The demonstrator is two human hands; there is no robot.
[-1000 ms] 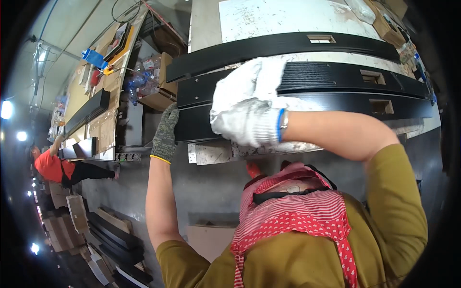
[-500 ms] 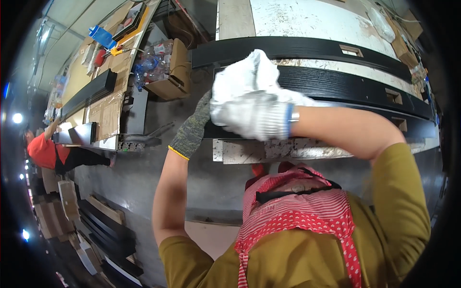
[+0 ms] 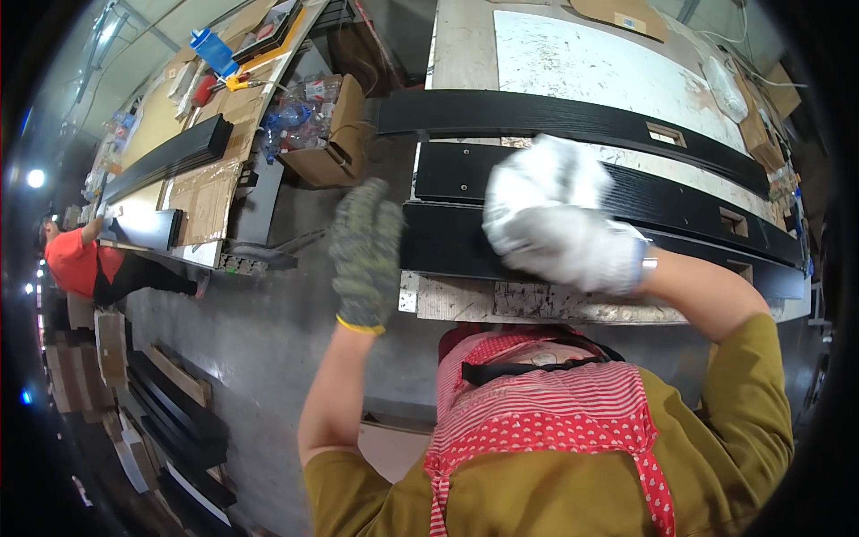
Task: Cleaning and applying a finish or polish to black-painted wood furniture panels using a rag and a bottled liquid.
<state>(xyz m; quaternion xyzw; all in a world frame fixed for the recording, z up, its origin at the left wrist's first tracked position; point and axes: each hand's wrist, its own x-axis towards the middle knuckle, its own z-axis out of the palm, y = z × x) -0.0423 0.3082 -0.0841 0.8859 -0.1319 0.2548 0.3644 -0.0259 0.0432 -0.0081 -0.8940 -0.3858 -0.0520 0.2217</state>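
Three long black panels lie side by side on a scratched workbench [image 3: 573, 67]. The near panel [image 3: 447, 251] runs under both hands. My right hand [image 3: 564, 228], in a white glove, is bunched around a white cloth [image 3: 541, 170] and is blurred over the near and middle panel [image 3: 689, 201]. My left hand [image 3: 365, 255] wears a grey knit glove. It hangs flat with its fingers up, just off the left end of the near panel, holding nothing. The far panel [image 3: 555, 112] has a rectangular cut-out near its right end.
A cardboard box [image 3: 335, 148] with bottles stands on the floor left of the bench. Farther left a second bench [image 3: 210, 192] carries black panels, with a person in a red shirt [image 3: 76, 264] beside it. More black panels [image 3: 170, 430] are stacked at lower left.
My left hand has come off the left end of the near panel and now hangs beside it. My right hand with the cloth has shifted a little right over the panels.
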